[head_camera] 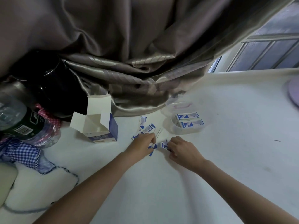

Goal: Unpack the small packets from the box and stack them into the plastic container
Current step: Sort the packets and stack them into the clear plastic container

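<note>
On the white desk [226,143], just in front of the open box [100,125]: both hands busy in a little pile of blue-and-white packets [159,145].

The left hand [142,143] has its fingers curled down onto the packets nearest the box, pinching a few of them, and the right hand [182,151] grips the other end of the same bunch, fingers closed around it. A couple more loose packets [146,126] lie flat just right of the box, touching the left hand's knuckles. Further right of the box sits the clear plastic container [186,130] with two packets [189,120] already laid side by side inside. The box itself stands upright with its flaps up, looks empty from here. A grey satin curtain [129,70] bunches up right behind the box, and a plastic bottle [21,122] lies off to the box's left.
</note>
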The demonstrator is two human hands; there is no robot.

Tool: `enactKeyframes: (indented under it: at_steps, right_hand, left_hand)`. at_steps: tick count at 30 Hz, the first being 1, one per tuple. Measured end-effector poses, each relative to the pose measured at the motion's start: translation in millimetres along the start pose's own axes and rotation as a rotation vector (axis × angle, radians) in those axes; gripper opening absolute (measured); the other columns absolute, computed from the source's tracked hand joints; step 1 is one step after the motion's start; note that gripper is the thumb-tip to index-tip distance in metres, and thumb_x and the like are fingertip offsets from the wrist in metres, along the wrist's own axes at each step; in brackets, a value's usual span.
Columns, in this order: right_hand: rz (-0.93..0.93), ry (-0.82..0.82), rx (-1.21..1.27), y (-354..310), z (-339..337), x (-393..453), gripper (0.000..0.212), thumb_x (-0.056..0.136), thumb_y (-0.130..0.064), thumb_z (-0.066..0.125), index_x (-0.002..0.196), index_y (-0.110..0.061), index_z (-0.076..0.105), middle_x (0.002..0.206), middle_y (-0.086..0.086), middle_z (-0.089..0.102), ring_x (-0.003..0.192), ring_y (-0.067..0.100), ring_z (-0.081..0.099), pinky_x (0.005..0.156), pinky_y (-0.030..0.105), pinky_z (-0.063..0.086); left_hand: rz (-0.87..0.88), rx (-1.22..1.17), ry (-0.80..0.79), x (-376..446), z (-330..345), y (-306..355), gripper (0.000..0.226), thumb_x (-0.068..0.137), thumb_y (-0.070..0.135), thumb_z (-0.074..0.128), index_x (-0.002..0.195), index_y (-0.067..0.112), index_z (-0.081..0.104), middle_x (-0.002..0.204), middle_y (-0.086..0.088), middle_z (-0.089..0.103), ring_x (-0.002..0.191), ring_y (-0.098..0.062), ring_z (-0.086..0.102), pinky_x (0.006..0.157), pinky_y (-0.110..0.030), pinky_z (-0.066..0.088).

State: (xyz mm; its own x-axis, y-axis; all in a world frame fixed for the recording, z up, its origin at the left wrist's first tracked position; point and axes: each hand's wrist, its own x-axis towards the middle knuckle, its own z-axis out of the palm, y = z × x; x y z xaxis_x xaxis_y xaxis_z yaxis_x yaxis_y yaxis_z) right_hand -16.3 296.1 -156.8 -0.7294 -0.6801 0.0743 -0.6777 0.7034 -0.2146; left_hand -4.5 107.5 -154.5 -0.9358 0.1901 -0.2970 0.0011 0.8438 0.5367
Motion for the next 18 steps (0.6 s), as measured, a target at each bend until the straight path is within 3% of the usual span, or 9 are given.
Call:
enactKeyframes:
  at_steps: [4,7,12,13,15,18]
  right_hand:
    - [0.200,-0.042,0.182,-0.2,-1.7,-2.7,0.030,0.074,-0.013,0.060,0.060,-0.019,0.035,0.059,-0.002,0.045,0.065,0.020,0.044,0.051,0.025,0.027]
    - [0.282,-0.076,0.446,-5.9,-2.0,0.8,0.027,0.079,-0.016,0.066,0.065,-0.018,0.043,0.067,-0.006,0.042,0.064,0.012,0.038,0.054,0.017,0.028]
    - [0.476,-0.031,0.749,-11.9,-7.5,8.2,0.020,0.081,-0.008,0.067,0.088,-0.016,0.050,0.072,-0.002,0.055,0.062,0.014,0.047,0.057,0.017,0.035]
    - [0.481,-0.033,0.748,-12.5,-8.5,9.1,0.016,0.081,-0.009,0.067,0.089,-0.015,0.054,0.073,-0.001,0.056,0.064,0.015,0.048,0.059,0.020,0.036]
    - [0.414,-0.040,0.632,-13.0,-9.7,7.7,0.006,0.082,-0.013,0.068,0.085,-0.011,0.064,0.080,0.002,0.060,0.074,0.016,0.049,0.063,0.020,0.036]
    - [0.135,0.027,0.335,-16.7,-6.8,5.1,0.009,0.075,-0.016,0.074,0.083,-0.015,0.070,0.106,0.007,0.060,0.097,0.026,0.051,0.078,0.029,0.043]
  left_hand:
    - [-0.073,-0.121,0.005,-3.0,-4.5,1.6,0.022,0.081,0.016,0.067,0.097,0.014,0.052,0.081,0.003,0.056,0.071,-0.014,0.050,0.065,-0.024,0.038]
    - [-0.106,-0.233,0.017,-4.1,-9.4,-1.5,0.025,0.081,0.018,0.069,0.103,0.008,0.063,0.079,0.003,0.060,0.068,-0.011,0.050,0.063,-0.020,0.039]
    - [-0.166,-0.279,-0.013,-7.0,-18.2,-9.4,0.011,0.081,0.017,0.068,0.084,0.006,0.067,0.067,0.002,0.058,0.053,0.000,0.047,0.049,-0.010,0.032]
    - [-0.172,-0.269,-0.039,-8.2,-20.3,-10.2,0.009,0.081,0.016,0.068,0.076,0.009,0.065,0.060,0.005,0.053,0.047,0.002,0.045,0.046,-0.008,0.030]
    - [-0.168,-0.202,-0.088,-9.8,-22.4,-11.9,0.028,0.082,0.016,0.066,0.058,0.017,0.050,0.052,0.007,0.041,0.040,0.001,0.042,0.042,-0.010,0.028]
    - [-0.124,-0.067,-0.144,-11.5,-22.7,-12.9,0.043,0.082,0.022,0.065,0.051,0.021,0.035,0.053,0.007,0.034,0.048,-0.006,0.032,0.049,-0.021,0.022]
